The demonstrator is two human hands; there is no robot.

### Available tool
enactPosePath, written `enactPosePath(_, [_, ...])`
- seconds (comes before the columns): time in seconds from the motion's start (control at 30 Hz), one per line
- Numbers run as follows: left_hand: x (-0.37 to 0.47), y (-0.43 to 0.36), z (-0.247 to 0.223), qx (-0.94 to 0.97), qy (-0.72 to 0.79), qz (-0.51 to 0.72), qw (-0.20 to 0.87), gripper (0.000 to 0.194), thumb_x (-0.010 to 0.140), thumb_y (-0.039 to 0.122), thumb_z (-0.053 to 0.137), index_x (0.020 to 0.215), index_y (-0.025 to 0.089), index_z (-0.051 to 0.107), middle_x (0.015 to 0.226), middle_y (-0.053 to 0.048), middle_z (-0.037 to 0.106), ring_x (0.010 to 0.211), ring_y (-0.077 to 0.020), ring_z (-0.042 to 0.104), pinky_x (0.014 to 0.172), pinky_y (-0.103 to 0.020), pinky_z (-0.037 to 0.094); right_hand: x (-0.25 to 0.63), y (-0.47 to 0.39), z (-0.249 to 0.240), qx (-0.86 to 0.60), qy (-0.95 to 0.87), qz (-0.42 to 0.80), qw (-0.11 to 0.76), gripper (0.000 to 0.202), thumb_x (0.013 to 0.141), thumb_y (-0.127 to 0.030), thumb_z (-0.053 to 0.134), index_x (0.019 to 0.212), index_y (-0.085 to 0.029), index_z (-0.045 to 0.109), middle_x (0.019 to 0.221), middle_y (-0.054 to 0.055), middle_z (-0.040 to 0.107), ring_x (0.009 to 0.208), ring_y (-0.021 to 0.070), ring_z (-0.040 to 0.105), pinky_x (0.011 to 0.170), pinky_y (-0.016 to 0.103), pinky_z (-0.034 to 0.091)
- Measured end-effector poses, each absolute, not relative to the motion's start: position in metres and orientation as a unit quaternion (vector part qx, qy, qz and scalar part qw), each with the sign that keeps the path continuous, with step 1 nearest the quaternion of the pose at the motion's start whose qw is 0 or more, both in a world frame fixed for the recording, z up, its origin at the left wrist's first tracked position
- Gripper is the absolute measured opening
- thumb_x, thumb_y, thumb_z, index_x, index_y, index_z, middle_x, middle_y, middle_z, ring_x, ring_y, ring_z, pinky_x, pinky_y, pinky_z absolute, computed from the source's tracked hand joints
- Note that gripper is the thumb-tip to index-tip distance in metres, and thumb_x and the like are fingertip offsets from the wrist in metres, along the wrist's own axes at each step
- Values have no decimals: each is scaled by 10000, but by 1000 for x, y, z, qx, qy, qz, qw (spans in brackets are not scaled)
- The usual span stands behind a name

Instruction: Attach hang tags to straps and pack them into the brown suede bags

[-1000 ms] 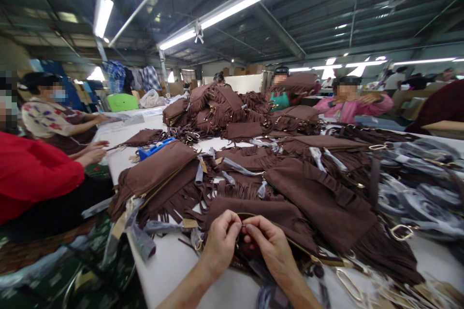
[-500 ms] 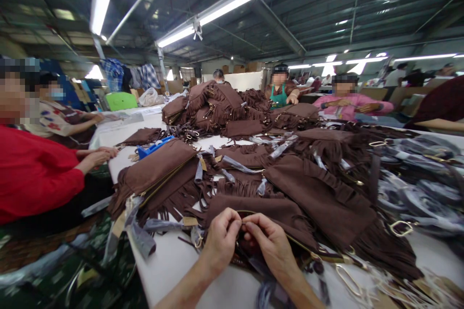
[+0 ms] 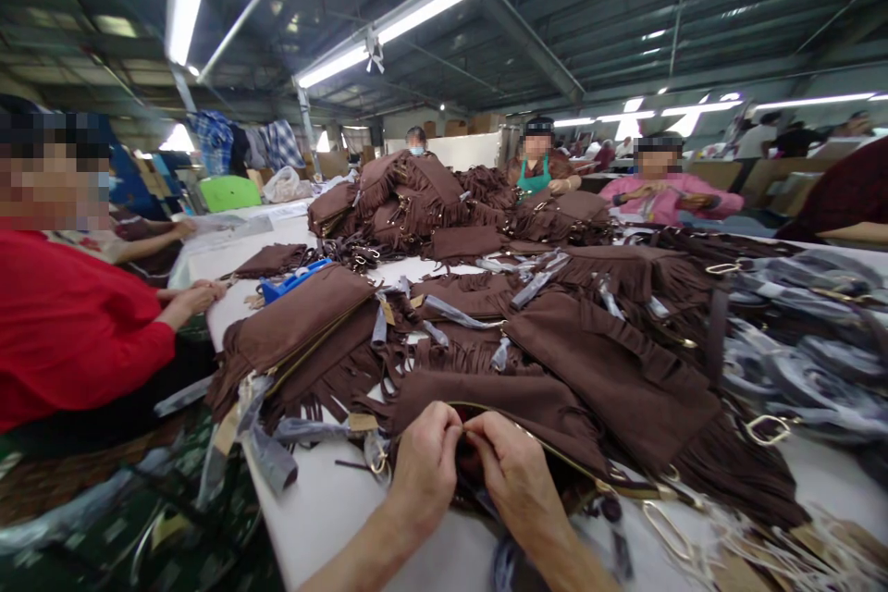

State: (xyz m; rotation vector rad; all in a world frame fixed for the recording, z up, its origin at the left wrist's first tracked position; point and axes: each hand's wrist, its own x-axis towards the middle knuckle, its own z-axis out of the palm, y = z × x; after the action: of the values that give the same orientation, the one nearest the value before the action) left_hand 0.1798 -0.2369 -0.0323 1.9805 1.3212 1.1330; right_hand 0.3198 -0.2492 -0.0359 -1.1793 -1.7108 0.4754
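Note:
A brown fringed bag (image 3: 486, 390) lies in front of me with its zipper open, its mouth facing me. Over that opening my left hand (image 3: 428, 453) and my right hand (image 3: 510, 462) meet fingertip to fingertip. Both are closed in a pinch; whatever sits between the fingers is too small or hidden to make out. Left of the hands, a metal clasp (image 3: 376, 461) and a strap end in plastic wrap rest on the white table (image 3: 312, 518). A large gold ring (image 3: 667, 529) lies to the right of my wrists.
More brown fringed bags (image 3: 610, 361) cover the table, heaped into a pile (image 3: 416, 203) farther back. Plastic-wrapped straps (image 3: 811, 361) lie at right, near tags with white strings (image 3: 777, 555). A blue tool (image 3: 295, 280) sits at left. A person in red (image 3: 76, 324) sits left; others work opposite.
My hands stay pinched together over the bag's opening, shifting only slightly. The person in red leans a little to the right, and the worker in the green apron has moved their arm.

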Motion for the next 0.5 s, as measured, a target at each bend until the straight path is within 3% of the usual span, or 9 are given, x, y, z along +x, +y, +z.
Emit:
enactPosePath(0.3, [183,-236,-40,735,491,387,265,146,862,196,385,730,209,445,741,-33,542,727,-200,505,681,-301,334,316,-248,-40,-517,-731,189,405,313,911,-245,408,734,-201,661,690,58,684,648,213,626,623,307,445])
enactPosePath(0.43, [176,-235,-34,749,467,377,280,149,847,198,407,712,200,471,729,-27,550,725,-190,507,682,-289,337,336,-256,-35,-513,-705,229,433,354,916,-251,385,1073,-193,697,967,95,755,794,226,705,712,322,544])
enactPosePath(0.5, [174,-234,-30,746,464,382,286,150,835,189,418,703,195,488,708,-20,549,704,-180,507,669,-281,336,351,-268,-29,-542,-692,219,424,378,922,-263,374,1136,-180,674,1021,102,753,792,221,721,690,314,572])
